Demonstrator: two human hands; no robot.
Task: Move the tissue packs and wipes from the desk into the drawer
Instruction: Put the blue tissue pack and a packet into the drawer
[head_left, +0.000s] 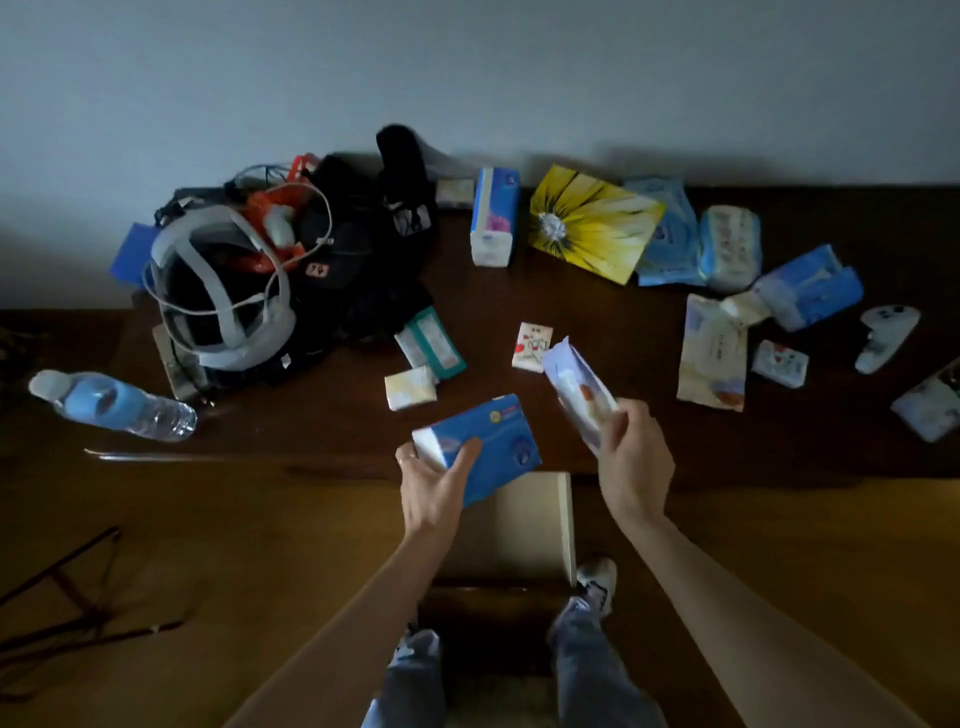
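Note:
My left hand (434, 486) grips a blue tissue pack (488, 441) just above the open drawer (537, 519), whose pale inside shows below the desk's front edge. My right hand (631, 457) holds a pale wipes pack (574, 387) tilted up over the desk. On the dark desk (597, 322) lie several more packs: a small white one (531, 347), a cream one (410, 387), a teal one (431, 345), a beige wipes pack (712, 358), a standing blue-white box (494, 215), a yellow flower tissue box (592, 223) and blue packs (808, 286) at the right.
A black bag with a grey-strapped headset (228, 291) and cables fills the desk's left part. A water bottle (111, 405) lies at the left front edge. A white controller (885, 335) rests at the far right. My legs and shoes stand beside the drawer.

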